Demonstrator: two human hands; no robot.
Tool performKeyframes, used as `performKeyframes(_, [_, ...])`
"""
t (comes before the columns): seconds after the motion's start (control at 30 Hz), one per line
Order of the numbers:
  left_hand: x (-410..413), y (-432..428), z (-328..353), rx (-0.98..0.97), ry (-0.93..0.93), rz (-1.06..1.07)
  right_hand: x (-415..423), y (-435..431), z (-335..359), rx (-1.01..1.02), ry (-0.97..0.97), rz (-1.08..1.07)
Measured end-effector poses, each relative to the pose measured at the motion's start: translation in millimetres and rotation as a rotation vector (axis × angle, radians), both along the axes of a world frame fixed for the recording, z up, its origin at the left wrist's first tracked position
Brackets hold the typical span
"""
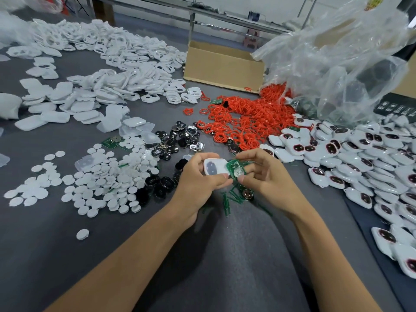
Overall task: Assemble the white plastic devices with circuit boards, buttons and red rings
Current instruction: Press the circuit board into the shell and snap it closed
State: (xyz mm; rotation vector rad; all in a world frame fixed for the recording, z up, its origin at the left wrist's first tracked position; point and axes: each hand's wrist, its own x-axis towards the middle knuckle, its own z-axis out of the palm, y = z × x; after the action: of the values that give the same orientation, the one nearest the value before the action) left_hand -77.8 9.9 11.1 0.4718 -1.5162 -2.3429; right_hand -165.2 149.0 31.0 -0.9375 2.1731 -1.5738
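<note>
Above the grey table [67, 244], the left hand [198, 176] grips a white shell [215, 167], its long axis running left to right; just beside its right end, the right hand [263, 174] pinches a green circuit board [235, 168], touching the shell's edge

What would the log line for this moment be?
left hand: holds shell | right hand: holds board | board at shell's edge

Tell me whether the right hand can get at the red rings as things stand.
Probably yes: the red rings lie uncovered just beyond the right hand, with nothing standing between. But it pinches a circuit board, so it would have to free itself first.
</note>
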Motion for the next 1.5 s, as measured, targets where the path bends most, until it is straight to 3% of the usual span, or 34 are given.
performKeyframes(0.2, [1,0,2,-0.028,0.014,0.002,5,-3,1,0.005,0.099,0.069])
performKeyframes(0.33, [0,1,1,-0.067,-0.015,0.053,8,-6,-1,-0.007,0.146,-0.081])
performKeyframes(0.5, [0,1,1,-0.073,-0.020,0.085,15,-8,-1,0.109,0.613,-0.250])
performKeyframes(0.63, [0,2,3,-0.062,-0.027,0.099,20,-11,0,0.100,0.767,-0.231])
performKeyframes(0.93, [2,1,4,-0.056,-0.009,0.047,21,-13,0,0.218,0.759,-0.233])
performKeyframes(1.07, [3,-3,3,-0.185,-0.054,-0.045,20,-10,3,0.177,0.762,-0.295])
performKeyframes(1.5, [8,-2,6,-0.189,-0.038,-0.154,23,-13,1,0.225,0.797,-0.176])
